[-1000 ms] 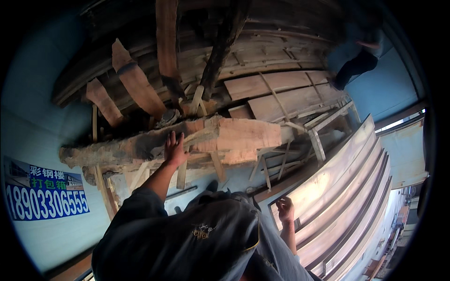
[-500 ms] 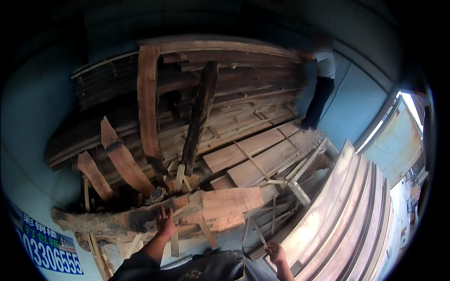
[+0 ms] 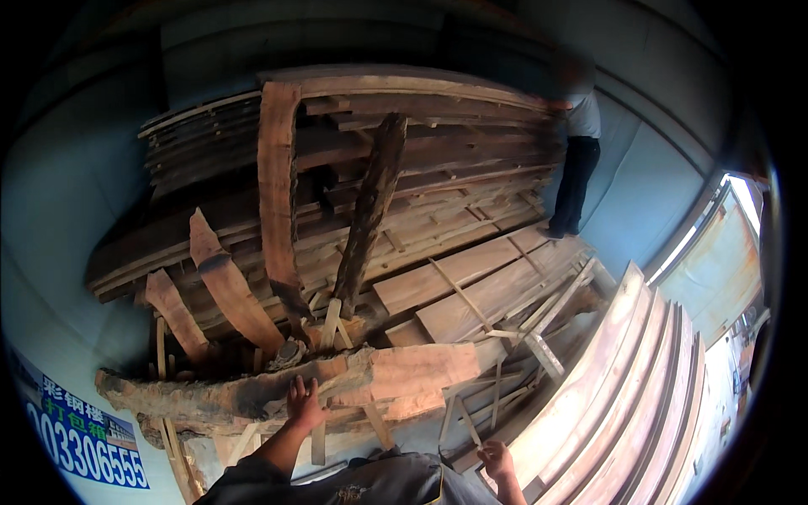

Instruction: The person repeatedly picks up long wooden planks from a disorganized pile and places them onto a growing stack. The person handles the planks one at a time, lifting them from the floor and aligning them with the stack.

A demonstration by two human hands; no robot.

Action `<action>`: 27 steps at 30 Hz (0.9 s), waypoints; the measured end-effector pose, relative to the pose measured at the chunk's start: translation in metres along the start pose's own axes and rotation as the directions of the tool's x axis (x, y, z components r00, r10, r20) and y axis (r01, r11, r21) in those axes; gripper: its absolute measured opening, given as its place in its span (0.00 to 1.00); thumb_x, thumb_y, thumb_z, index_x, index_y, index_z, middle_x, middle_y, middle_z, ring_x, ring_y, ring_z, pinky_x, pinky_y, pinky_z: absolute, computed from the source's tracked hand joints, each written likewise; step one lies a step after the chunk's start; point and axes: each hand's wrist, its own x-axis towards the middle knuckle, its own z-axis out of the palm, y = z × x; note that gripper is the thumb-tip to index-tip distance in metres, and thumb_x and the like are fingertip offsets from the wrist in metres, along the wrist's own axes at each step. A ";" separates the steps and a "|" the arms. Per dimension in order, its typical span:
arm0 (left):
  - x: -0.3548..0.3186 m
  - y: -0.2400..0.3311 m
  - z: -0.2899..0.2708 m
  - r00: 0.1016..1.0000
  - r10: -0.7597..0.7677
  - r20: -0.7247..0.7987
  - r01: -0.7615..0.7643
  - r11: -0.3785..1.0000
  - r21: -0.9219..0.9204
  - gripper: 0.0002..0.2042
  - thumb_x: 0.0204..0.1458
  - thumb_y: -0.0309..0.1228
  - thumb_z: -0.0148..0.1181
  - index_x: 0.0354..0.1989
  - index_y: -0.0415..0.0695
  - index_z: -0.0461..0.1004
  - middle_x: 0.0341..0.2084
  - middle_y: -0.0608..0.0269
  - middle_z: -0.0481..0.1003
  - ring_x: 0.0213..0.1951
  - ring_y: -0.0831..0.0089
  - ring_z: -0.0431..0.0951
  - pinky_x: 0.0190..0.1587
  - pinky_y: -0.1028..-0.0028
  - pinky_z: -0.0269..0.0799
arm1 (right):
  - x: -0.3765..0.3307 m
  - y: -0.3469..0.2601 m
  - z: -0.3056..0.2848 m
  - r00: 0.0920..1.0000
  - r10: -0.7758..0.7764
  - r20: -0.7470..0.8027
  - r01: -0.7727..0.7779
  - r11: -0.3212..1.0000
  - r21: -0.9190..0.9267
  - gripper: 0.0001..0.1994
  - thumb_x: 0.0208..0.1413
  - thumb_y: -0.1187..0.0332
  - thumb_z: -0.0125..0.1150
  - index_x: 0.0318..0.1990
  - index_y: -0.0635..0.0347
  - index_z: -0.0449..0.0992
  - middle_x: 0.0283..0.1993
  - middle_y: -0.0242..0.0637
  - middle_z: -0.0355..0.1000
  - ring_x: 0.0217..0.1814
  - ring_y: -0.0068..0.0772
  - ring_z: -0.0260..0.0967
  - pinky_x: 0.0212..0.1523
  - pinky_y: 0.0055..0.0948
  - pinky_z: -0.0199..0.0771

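A long rough-edged wood slab (image 3: 425, 367) with bark along it lies crosswise in front of me. My left hand (image 3: 305, 407) rests against its near side, fingers stretched out and a little apart, holding nothing. Lower right, my right hand (image 3: 497, 459) has its fingers curled together beside the end of a thin wooden strip (image 3: 468, 421). Whether anything is between those fingers is too small to make out. Behind the slab, a tall reddish plank (image 3: 278, 181) and a dark bark-covered piece (image 3: 370, 210) lean upright. Two shorter offcuts, including a pointed one (image 3: 236, 290), lean farther left.
Stacked boards with spacers (image 3: 471, 126) fill the back. Wide flat boards (image 3: 484, 303) lie in front of them. A person (image 3: 579, 160) stands at the far right end, one arm at the stack. Several long pale planks (image 3: 589, 379) stand on edge at right. A blue-white sign (image 3: 88, 433) hangs lower left.
The view has shifted slightly, so the wood appears a little farther right. My left hand stays at the slab and my right hand keeps its curled shape.
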 end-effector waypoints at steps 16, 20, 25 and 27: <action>-0.003 0.008 -0.022 0.989 -0.057 0.133 0.053 0.998 0.029 0.55 0.44 0.55 0.73 0.79 0.50 0.49 0.78 0.36 0.38 0.78 0.41 0.40 0.76 0.49 0.44 | -0.013 -0.054 0.006 0.998 0.011 0.063 -0.015 0.998 0.059 0.26 0.56 0.65 0.74 0.59 0.65 0.71 0.47 0.46 0.81 0.49 0.38 0.81 0.50 0.34 0.80; 0.002 0.003 -0.018 0.989 -0.045 0.139 0.041 0.999 0.031 0.55 0.45 0.56 0.72 0.79 0.50 0.49 0.78 0.37 0.37 0.78 0.41 0.39 0.76 0.50 0.43 | -0.018 -0.055 0.007 0.999 0.019 0.050 -0.022 0.998 0.053 0.27 0.57 0.65 0.73 0.60 0.66 0.71 0.48 0.46 0.81 0.51 0.38 0.81 0.52 0.34 0.80; 0.002 0.011 -0.025 0.987 -0.022 0.161 0.016 0.999 0.039 0.54 0.46 0.54 0.73 0.79 0.50 0.48 0.78 0.37 0.37 0.78 0.41 0.40 0.76 0.50 0.45 | -0.027 -0.045 0.008 0.992 0.111 0.054 -0.116 0.988 0.099 0.27 0.57 0.64 0.73 0.60 0.68 0.70 0.49 0.46 0.81 0.53 0.39 0.80 0.54 0.33 0.79; 0.001 0.005 -0.020 0.987 -0.040 0.153 0.036 0.999 0.029 0.54 0.46 0.53 0.73 0.79 0.50 0.47 0.78 0.38 0.37 0.78 0.41 0.40 0.76 0.50 0.45 | -0.029 -0.053 0.011 0.997 0.061 0.050 -0.064 0.995 0.070 0.27 0.57 0.64 0.73 0.59 0.68 0.70 0.49 0.46 0.81 0.53 0.39 0.80 0.55 0.33 0.79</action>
